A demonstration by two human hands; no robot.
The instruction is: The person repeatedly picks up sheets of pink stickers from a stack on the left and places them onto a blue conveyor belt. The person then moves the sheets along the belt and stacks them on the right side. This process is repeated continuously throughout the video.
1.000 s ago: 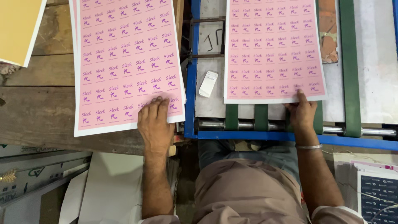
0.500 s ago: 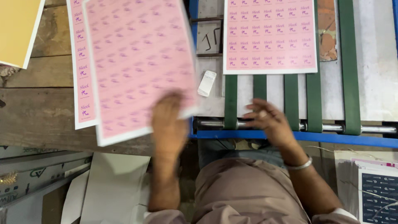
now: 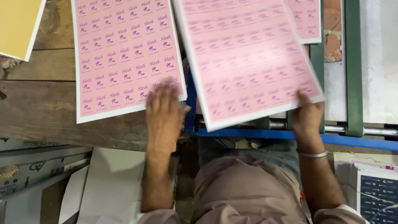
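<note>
A pink printed sheet [image 3: 248, 62], covered in rows of small purple marks and blurred, lies tilted over the blue-framed feed table [image 3: 290, 135] with its green belts [image 3: 353, 66]. The right hand [image 3: 306, 118] pinches its lower right corner, thumb on top and fingers underneath. The sheet is not yet square on the belts; its near edge overhangs the rollers [image 3: 373, 130]. Beyond it, another pink sheet [image 3: 309, 20] is already further up the belts, only its corner showing. To the left, the left hand [image 3: 163, 114] rests flat, fingers spread loosely, on the near corner of the stack of pink sheets [image 3: 124, 54] on the wooden bench [image 3: 45, 112]. The stack looks to hold many more sheets, so judging by that, plenty of feeding remains. A yellow board [image 3: 16, 23] lies at the bench's far left corner.
</note>
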